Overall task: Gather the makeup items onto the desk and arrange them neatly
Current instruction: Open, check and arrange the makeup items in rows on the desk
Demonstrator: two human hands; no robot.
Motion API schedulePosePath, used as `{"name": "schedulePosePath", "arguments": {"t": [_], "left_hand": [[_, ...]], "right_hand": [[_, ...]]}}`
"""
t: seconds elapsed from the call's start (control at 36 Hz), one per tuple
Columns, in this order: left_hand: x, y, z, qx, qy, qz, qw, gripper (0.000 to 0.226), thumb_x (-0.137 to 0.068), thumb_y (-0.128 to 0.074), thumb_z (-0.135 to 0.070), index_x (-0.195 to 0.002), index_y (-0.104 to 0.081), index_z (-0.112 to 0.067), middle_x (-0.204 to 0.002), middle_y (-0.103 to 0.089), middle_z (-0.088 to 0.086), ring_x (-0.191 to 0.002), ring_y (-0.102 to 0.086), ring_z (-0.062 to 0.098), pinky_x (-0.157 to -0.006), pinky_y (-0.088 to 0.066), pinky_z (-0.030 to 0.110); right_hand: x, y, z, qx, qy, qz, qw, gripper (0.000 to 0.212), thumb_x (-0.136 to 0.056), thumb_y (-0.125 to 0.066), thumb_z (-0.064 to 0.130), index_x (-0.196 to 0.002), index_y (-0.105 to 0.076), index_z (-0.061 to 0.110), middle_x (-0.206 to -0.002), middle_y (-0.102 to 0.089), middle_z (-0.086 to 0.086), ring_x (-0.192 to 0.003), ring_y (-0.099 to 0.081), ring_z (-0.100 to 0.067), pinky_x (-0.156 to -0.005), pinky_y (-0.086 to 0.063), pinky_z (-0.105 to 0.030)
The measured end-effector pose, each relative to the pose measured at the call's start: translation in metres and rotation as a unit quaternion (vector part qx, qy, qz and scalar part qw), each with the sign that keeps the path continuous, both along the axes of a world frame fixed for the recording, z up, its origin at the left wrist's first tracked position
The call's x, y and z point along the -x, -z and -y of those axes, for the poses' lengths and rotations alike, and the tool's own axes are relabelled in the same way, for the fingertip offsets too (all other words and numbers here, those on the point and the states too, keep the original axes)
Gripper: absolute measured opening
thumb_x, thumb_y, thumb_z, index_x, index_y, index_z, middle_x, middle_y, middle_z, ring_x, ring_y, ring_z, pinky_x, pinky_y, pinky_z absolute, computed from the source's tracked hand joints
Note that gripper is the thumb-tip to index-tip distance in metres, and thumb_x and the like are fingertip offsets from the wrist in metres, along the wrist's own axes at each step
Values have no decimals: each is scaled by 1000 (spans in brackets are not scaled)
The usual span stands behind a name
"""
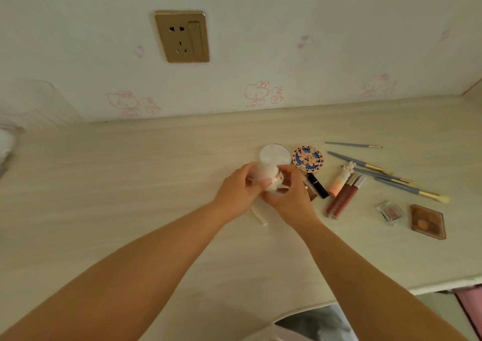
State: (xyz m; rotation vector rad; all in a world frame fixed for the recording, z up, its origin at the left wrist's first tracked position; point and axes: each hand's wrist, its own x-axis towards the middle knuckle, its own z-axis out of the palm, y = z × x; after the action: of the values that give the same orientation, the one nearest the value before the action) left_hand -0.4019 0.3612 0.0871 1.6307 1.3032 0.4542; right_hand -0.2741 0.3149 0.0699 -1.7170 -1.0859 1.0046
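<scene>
Nearest, both hands, left [236,189] and right [289,197], close together around a small white frosted jar with a pink band [268,177], held just above the pale wood-grain bench [130,197], probably to set it in line. Beyond, a round clear-lidded compact [275,154] lies shut; its contents cannot be told.
</scene>
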Motion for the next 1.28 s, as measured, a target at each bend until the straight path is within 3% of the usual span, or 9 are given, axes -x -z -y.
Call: {"name": "schedulePosePath", "arguments": {"t": [0.17,0.33,0.5,0.58,0.69,0.83,0.94,1.03,1.28], "left_hand": [[15,-4,-3,68,-83,37,994,65,-76,-47,-68,-125,-55,-26,-112,-65,-2,-105,-60,15,-97,-46,36],[23,-14,-5,16,-85,38,996,41,-95,-29,-53,-110,-53,-25,-91,-60,-4,-76,-56,8,-66,-42,24],[19,-12,-11,-42,-114,7,993,57,-95,-19,-56,-101,-57,-14,-89,-63,8,-75,-58,20,-71,-44,33],[18,-1,-16,-49,-129,-4,990,64,-92,-16,-60,-94,-59,-13,-85,-63,8,-80,-59,25,-71,-43,33],[24,5,-17,-65,-137,17,988,61,-96,-13,-56,-71,-55,-19,-67,-57,3,-64,-54,19,-66,-41,30],[43,16,-4,-162,-100,10,982,54,-93,-23,-60,-108,-54,-19,-96,-66,5,-86,-63,22,-85,-49,40],[54,15,14,-289,-70,-40,954,48,-93,-31,-57,-120,-48,-21,-99,-62,-6,-84,-59,12,-70,-45,28],[60,20,26,-355,-68,-74,930,67,-82,-22,-69,-124,-44,-21,-99,-61,-6,-82,-57,12,-64,-40,26],[75,42,56,-382,-117,-163,902,79,-69,-11,-76,-114,-43,-19,-83,-59,-6,-77,-62,23,-59,-41,30]], "right_hand": [[11,-10,-13,-22,-43,-72,996,52,-71,-80,17,-111,-49,27,-106,-63,5,-101,-61,-13,-86,-52,-28],[23,-16,-22,-26,-108,-169,979,32,-89,-60,22,-120,-54,17,-107,-63,-12,-92,-63,-19,-76,-52,-26],[46,-5,-35,-61,-72,-99,991,27,-89,-43,48,-99,-56,27,-84,-59,2,-82,-58,-15,-79,-48,-38],[50,0,-40,-96,-72,-52,991,28,-98,-34,40,-99,-52,18,-81,-55,9,-78,-53,-6,-75,-43,-23],[62,13,-50,-108,-78,-37,990,61,-77,-27,69,-91,-52,15,-75,-57,0,-76,-55,-23,-73,-45,-41],[66,15,-48,-110,-100,-76,986,65,-90,-22,59,-75,-54,5,-53,-51,-2,-53,-46,-17,-55,-36,-31],[72,14,-38,-118,-109,-94,982,63,-95,-19,54,-91,-56,2,-57,-49,-5,-42,-43,-10,-42,-36,-23],[82,20,-27,-90,-113,-130,981,71,-86,-20,63,-104,-54,3,-68,-50,-9,-47,-43,-11,-43,-37,-23],[103,35,0,-26,-157,-236,959,65,-94,-15,59,-72,-60,17,-50,-55,1,-41,-45,-12,-41,-31,-21]]}}
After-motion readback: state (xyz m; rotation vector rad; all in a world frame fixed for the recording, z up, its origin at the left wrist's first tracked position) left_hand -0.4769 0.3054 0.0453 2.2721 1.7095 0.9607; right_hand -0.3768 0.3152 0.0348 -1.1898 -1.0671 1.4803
